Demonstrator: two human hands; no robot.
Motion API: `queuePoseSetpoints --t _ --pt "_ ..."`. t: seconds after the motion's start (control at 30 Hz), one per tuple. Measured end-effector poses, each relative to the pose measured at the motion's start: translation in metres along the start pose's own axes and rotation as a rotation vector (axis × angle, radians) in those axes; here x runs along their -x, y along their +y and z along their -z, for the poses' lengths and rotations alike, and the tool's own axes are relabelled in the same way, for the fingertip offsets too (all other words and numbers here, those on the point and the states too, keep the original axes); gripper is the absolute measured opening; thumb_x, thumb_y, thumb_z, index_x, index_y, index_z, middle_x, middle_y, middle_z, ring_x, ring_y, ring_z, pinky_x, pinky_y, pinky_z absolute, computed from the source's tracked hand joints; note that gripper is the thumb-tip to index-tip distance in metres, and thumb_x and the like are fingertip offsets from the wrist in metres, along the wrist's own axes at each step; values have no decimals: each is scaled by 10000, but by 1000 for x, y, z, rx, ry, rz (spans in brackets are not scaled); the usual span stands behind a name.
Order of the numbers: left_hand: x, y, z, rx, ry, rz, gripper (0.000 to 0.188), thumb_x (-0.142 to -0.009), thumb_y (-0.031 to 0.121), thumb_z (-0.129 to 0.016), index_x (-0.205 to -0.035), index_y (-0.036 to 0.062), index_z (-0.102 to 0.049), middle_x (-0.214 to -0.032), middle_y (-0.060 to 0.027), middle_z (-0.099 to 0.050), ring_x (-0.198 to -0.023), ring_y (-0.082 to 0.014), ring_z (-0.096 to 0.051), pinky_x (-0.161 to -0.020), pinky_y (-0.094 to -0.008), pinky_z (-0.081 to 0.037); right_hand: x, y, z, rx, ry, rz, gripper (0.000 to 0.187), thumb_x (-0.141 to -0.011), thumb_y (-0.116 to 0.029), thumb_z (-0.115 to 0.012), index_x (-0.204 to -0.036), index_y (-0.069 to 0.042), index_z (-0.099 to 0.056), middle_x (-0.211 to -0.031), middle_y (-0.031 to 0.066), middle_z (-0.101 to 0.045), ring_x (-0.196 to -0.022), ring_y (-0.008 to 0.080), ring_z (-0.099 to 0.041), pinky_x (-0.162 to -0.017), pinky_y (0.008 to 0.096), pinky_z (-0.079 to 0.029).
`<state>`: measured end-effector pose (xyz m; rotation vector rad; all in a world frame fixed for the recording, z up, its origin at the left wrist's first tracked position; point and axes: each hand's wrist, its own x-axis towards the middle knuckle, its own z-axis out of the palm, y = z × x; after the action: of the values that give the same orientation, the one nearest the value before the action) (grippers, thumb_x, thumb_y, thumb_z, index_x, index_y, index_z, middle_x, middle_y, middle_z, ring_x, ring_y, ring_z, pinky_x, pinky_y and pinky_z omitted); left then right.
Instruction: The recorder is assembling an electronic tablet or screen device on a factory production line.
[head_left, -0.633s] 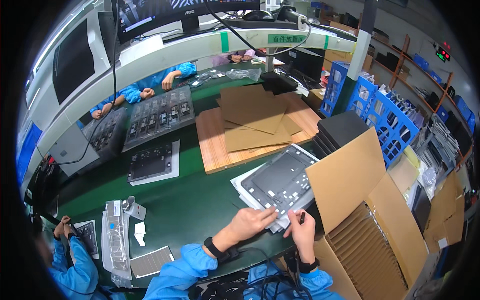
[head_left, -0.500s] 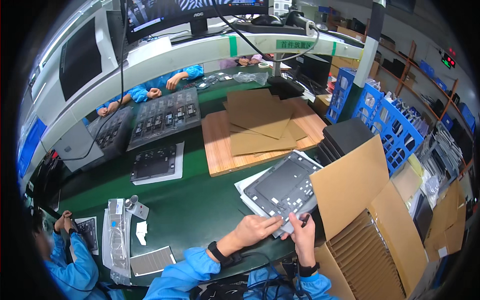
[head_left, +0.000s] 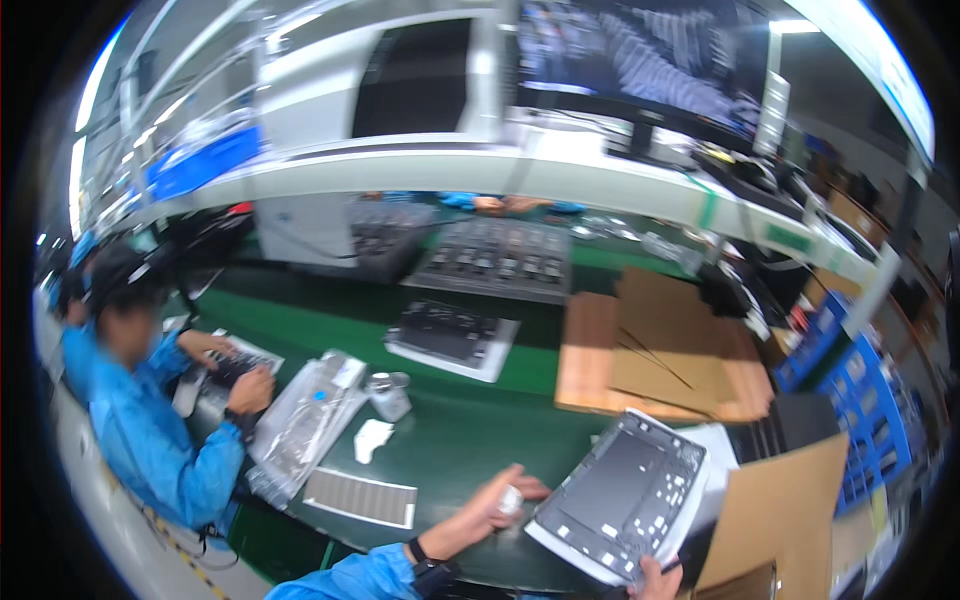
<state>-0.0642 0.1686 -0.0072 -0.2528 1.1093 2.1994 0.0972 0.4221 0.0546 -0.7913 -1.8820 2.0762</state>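
l hand [head_left: 488, 508] was half-open, fingers spread; white wad [head_left: 511, 500] was seen at them, but whether it was gripped couldn't be told (blur). dark panel [head_left: 625, 485] was held at its near corner by r hand [head_left: 657, 580], lying up & left of it. risk judged: w/ one-corner hold slipping, panel could be scraped vs worktop [head_left: 465, 430].

My left hand [head_left: 488, 505] holds a small white wad [head_left: 511, 500]; beside it, my right hand [head_left: 657, 581] grips the dark panel [head_left: 625, 478].
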Motion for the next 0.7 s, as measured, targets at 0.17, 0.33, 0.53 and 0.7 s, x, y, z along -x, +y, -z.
queuePoseSetpoints --t 0.17,0.33,0.53,0.7 --pt "26 -29 -7 -169 -39 -81 628 -1086 462 -465 -1570 77 -356 -1569 -68 -395 -1222 -148 -423 -942 -294 -401 -11 27 12 -63 -159 -162 350 -982 -138 -664 -1265 15 -528 -1109 113 -604 -962 191 -589 -708 298 -504" --pt "54 -45 59 -610 -246 -703 691 -1011 302 -565 -1594 53 -292 -1577 -172 -362 -1166 -285 -412 -946 -402 -413 -14 15 -19 -105 -150 -113 494 -979 -95 -600 -1407 110 -464 -1235 207 -635 -916 277 -628 -729 383 -542" --pt "51 -21 28 225 228 -108 729 -1023 583 -539 -1501 39 -456 -1442 -100 -547 -1299 -206 -547 -1095 -367 -453 -36 37 -63 -74 -350 -122 415 -906 -49 -667 -1275 37 -497 -993 105 -668 -705 133 -634 -486 253 -483" --pt "54 -42 46 -443 169 -694 697 -1010 502 -583 -1492 15 -454 -1410 -157 -561 -1261 -271 -544 -1094 -378 -414 1 15 -85 207 -442 -88 401 -958 -143 -689 -1284 14 -516 -926 61 -658 -686 81 -602 -523 236 -503"
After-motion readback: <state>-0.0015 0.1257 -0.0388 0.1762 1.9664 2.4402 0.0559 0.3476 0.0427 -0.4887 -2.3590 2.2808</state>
